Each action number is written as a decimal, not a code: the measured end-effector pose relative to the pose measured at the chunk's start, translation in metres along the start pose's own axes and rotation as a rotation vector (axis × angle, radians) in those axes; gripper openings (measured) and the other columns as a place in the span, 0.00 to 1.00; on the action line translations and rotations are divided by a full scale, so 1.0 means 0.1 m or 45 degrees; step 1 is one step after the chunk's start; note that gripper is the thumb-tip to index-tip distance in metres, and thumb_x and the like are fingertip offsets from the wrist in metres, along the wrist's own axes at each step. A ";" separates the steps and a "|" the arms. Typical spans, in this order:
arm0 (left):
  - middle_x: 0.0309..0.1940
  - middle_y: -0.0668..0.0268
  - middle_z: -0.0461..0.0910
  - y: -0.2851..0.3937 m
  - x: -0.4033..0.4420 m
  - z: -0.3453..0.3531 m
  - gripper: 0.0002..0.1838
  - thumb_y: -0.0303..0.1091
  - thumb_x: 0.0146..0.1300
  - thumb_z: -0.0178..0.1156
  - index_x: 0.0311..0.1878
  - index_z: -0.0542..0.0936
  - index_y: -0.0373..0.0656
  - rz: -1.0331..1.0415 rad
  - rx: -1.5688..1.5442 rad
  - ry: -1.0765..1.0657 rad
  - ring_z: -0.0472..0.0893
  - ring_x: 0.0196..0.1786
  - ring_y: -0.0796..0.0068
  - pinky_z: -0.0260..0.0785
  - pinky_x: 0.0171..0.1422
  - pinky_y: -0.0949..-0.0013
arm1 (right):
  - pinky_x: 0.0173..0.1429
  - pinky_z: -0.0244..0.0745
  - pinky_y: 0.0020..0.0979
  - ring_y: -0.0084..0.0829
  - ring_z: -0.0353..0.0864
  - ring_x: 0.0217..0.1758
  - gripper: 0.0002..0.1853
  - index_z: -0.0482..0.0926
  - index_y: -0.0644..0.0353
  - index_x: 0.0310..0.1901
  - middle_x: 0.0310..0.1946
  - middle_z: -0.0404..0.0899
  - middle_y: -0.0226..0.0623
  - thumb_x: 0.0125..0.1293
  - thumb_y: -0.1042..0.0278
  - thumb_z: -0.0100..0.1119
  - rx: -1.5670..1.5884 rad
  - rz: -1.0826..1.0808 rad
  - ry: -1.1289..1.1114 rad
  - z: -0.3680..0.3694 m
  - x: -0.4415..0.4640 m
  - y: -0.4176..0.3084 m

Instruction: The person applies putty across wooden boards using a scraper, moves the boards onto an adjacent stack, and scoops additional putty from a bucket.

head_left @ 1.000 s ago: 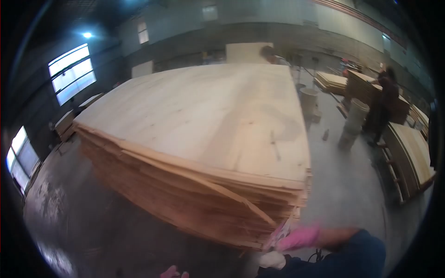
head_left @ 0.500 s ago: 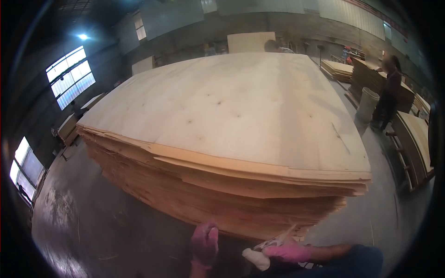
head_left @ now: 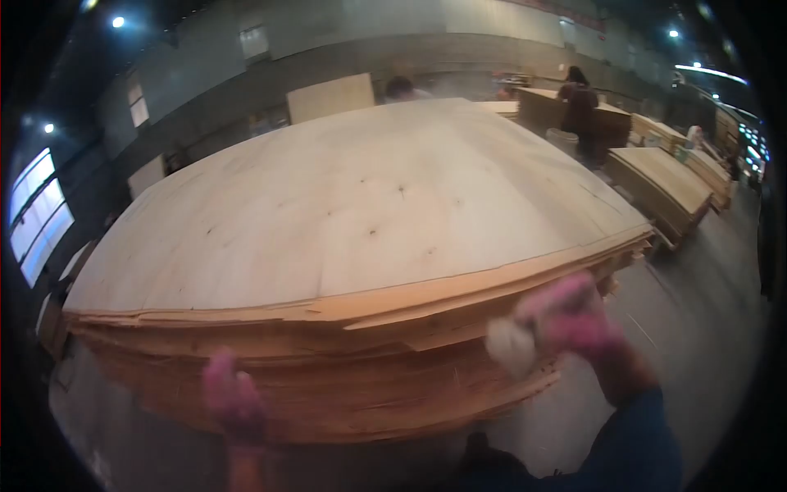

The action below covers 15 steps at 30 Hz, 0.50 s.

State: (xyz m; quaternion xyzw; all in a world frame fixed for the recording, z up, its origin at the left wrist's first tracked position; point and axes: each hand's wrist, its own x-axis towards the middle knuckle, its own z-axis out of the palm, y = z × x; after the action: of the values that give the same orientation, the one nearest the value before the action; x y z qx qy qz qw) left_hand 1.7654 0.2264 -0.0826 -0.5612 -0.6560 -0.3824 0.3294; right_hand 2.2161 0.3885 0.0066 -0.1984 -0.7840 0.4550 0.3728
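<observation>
A tall stack of thin wood veneer sheets (head_left: 344, 254) fills the middle of the view, its layered front edge ragged. My left hand (head_left: 234, 398), in a pink glove, is in front of the stack's lower left side; its fingers look curled and nothing shows in them, though motion blurs them. My right hand (head_left: 574, 316), also pink-gloved, is raised near the stack's right front edge. Its fingers are closed around a whitish rounded thing (head_left: 512, 346), too blurred to name. Whether either hand touches the sheets, I cannot tell.
Beyond the stack's far right, a person (head_left: 579, 102) stands by another pile of sheets (head_left: 533, 107). A lower pile (head_left: 660, 184) is on the right, with a bucket (head_left: 562, 141) nearby. Behind the stack show another person's head (head_left: 400, 88) and an upright board (head_left: 330, 98).
The view has swung to the right. My right hand has risen from low by the stack's base to near its top edge, with the whitish thing. My left hand now appears farther left.
</observation>
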 end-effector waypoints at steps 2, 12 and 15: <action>0.56 0.44 0.79 -0.55 0.48 -0.12 0.20 0.29 0.67 0.54 0.60 0.76 0.27 -0.043 -0.085 0.017 0.77 0.60 0.44 0.67 0.70 0.51 | 0.41 0.82 0.30 0.28 0.85 0.34 0.14 0.85 0.71 0.50 0.34 0.87 0.40 0.65 0.74 0.63 -0.102 -0.073 0.215 0.20 0.64 -0.27; 0.66 0.34 0.70 -3.38 1.59 0.07 0.31 0.43 0.73 0.54 0.67 0.68 0.23 -0.230 0.350 -0.906 0.67 0.72 0.39 0.58 0.78 0.52 | 0.44 0.83 0.32 0.31 0.86 0.42 0.12 0.84 0.66 0.44 0.39 0.85 0.37 0.61 0.70 0.68 -0.582 -0.137 0.310 0.27 3.57 0.36; 0.69 0.35 0.66 -4.01 1.54 0.17 0.33 0.45 0.75 0.50 0.70 0.64 0.24 -0.160 0.415 -0.950 0.64 0.74 0.40 0.56 0.79 0.52 | 0.43 0.83 0.33 0.34 0.87 0.40 0.11 0.85 0.64 0.41 0.34 0.86 0.39 0.55 0.71 0.68 -1.179 -0.141 -0.004 0.01 4.11 1.25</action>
State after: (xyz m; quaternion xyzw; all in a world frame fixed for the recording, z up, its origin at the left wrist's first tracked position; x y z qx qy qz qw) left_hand 1.3457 0.2845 -0.0114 -0.5606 -0.8154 -0.0631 0.1296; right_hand 1.9476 0.7185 0.0646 -0.3011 -0.9145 0.0369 0.2677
